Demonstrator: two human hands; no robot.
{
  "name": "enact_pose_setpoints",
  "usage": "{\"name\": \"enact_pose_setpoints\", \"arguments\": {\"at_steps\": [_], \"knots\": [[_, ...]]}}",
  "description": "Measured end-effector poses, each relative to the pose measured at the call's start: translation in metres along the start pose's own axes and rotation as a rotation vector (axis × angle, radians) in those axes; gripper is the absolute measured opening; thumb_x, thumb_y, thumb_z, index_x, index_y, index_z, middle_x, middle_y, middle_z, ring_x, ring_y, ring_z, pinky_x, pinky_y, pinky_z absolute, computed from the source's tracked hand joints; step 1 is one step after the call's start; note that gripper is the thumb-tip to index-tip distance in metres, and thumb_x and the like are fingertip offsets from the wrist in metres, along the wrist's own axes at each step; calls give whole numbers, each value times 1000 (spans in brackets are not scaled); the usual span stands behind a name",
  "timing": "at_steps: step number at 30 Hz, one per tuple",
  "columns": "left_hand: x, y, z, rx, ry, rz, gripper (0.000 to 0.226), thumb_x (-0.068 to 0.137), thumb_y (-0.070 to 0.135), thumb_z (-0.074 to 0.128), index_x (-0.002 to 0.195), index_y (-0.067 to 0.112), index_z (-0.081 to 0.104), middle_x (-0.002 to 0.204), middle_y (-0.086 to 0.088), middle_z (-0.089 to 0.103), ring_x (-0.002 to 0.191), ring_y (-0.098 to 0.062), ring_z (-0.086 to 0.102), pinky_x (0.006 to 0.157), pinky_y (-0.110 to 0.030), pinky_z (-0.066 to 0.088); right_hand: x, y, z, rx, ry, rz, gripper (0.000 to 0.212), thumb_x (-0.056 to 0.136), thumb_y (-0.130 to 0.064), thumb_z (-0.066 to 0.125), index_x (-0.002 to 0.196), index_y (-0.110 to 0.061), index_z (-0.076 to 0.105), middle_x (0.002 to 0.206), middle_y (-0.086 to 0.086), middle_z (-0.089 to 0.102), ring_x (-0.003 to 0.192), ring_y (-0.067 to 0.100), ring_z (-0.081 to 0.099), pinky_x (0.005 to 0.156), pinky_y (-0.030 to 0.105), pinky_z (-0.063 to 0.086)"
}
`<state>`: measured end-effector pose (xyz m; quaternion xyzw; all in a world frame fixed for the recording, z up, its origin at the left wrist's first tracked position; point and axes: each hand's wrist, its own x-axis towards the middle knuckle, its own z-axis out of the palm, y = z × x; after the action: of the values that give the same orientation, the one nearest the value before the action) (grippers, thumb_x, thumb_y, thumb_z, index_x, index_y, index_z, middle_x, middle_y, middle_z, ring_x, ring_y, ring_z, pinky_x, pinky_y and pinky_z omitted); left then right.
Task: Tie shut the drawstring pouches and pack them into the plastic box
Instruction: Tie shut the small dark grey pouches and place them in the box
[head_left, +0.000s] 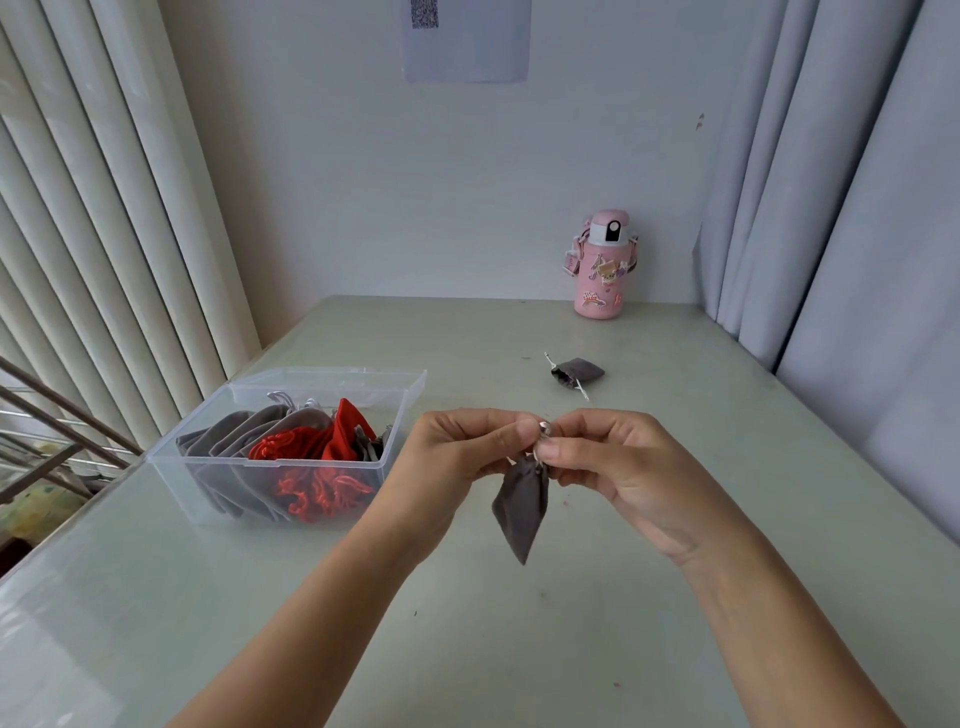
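Observation:
A small grey drawstring pouch (522, 506) hangs in the air above the middle of the table. My left hand (457, 449) and my right hand (613, 457) both pinch its silver cords at the gathered mouth, fingertips almost meeting. A second grey pouch (576, 371) lies on the table further back, its cords sticking out. The clear plastic box (270, 486) stands to the left with its lid open; inside are several grey and red pouches (332, 447).
A pink sticker-covered water bottle (600, 267) stands at the back against the wall. Curtains hang along the left and right sides. The pale green table (519, 649) ends at the left beside a metal rack (52, 441).

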<state>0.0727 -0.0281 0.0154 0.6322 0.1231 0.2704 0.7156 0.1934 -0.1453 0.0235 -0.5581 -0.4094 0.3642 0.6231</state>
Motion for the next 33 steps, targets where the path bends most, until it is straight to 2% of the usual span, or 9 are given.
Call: {"name": "enact_pose_setpoints", "arguments": {"at_steps": [7,10,13,16,19,26,29,31,33], "knots": [[-2,-1,3,-46,7,-24,16,72,19,66,75,7,76,77,-14,71,73,-24,65,71,-28,52,1,2,-1,-7,1,-17,8,70,-14,69,74,-8,73,68,9,65,64,13,60,61,19,48],[-2,-4,6,27,48,46,15,76,14,68,80,1,75,79,-18,72,73,-25,67,69,-28,54,1,4,1,-253,110,-79,6,80,-8,70,74,-9,71,65,7,68,62,12,61,63,26,47],[-3,-5,9,119,94,133,8,80,0,67,83,-1,74,78,-10,74,71,-16,69,65,-18,52,0,9,7,-482,253,-151,11,77,-7,69,69,-14,68,61,3,67,58,11,59,59,32,47],[-1,-10,9,230,130,206,8,80,0,69,83,4,75,78,-3,75,74,-12,70,68,-16,52,0,12,13,-623,322,-219,7,73,-13,70,68,-13,65,56,1,62,50,9,49,51,27,40],[0,-12,9,199,151,221,9,81,1,67,84,4,75,78,-3,75,73,-9,69,67,-15,50,0,14,17,-659,371,-290,10,74,-11,70,67,-9,63,48,-8,53,45,6,41,47,19,34],[4,-17,4,-35,-18,93,20,86,21,63,84,5,74,82,-10,69,82,-20,61,78,-26,49,0,9,13,-549,325,-302,8,78,-9,70,72,-14,69,54,-6,61,48,2,49,49,12,37],[4,-14,3,-66,-65,70,26,86,23,62,86,-1,71,83,-12,68,85,-22,61,80,-28,49,2,9,9,-482,246,-277,9,78,-10,70,73,-17,69,62,-1,66,56,7,55,57,25,47],[4,-13,3,-50,-62,86,30,85,25,61,86,-3,70,83,-14,67,85,-25,62,81,-31,49,3,11,8,-437,201,-249,5,74,-23,68,74,-19,67,65,3,67,61,14,59,62,38,51],[4,-12,2,-53,-74,94,28,87,24,60,85,-3,70,81,-13,67,81,-24,63,77,-29,51,5,12,6,-391,157,-235,14,70,-31,64,75,-18,66,65,4,65,63,16,58,64,43,50]]}}
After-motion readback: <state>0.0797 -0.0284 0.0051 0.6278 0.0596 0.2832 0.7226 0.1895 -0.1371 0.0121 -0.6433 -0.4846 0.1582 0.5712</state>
